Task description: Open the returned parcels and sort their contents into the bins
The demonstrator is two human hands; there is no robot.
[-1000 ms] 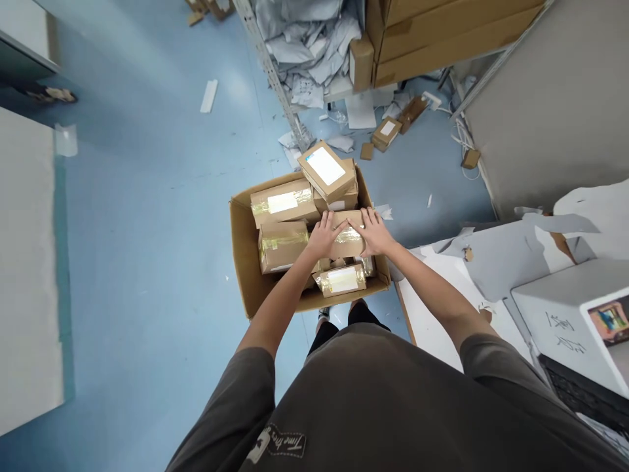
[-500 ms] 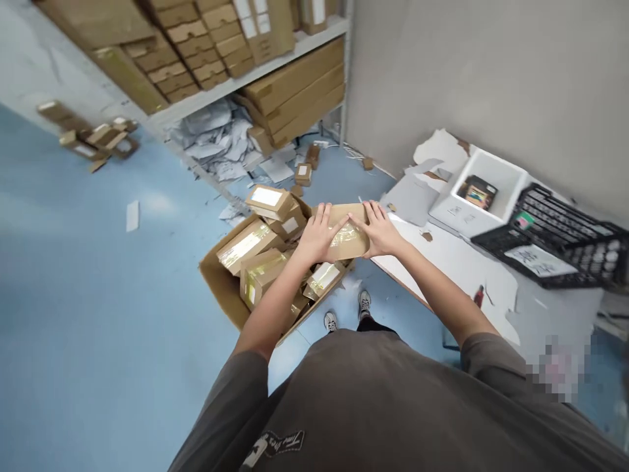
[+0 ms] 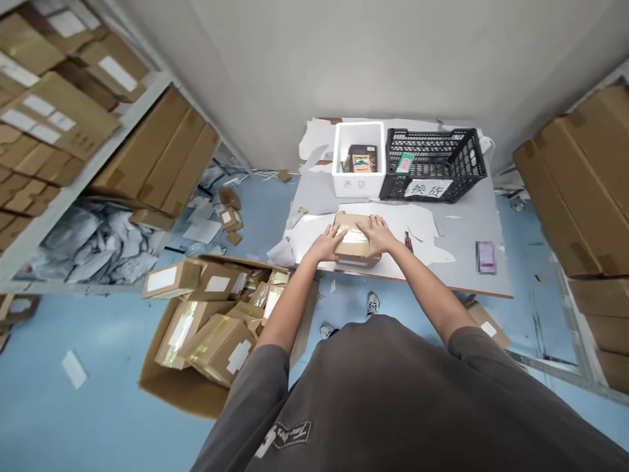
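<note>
A small cardboard box point(image 3: 352, 237) with clear tape across its top is at the front edge of the table point(image 3: 462, 278), over a torn white sheet point(image 3: 309, 235). My left hand point(image 3: 326, 245) grips its left side, thumb on the top. On the opposite side my right hand point(image 3: 377, 236) holds it, thumb pointing inward. Whether the box rests fully on the table I cannot tell. A red-handled tool point(image 3: 409, 242) lies to the right of my right hand.
A large open carton point(image 3: 162, 387) full of taped boxes stands on the floor at left. On the table are a white bin point(image 3: 358, 185) and a black crate point(image 3: 432, 172). Shelving point(image 3: 122, 121) with cartons rises at left; tall cartons point(image 3: 565, 190) stand at right.
My view has turned right toward the table. Both hands have carried the small cardboard box from beside the large carton to the table's front edge.
</note>
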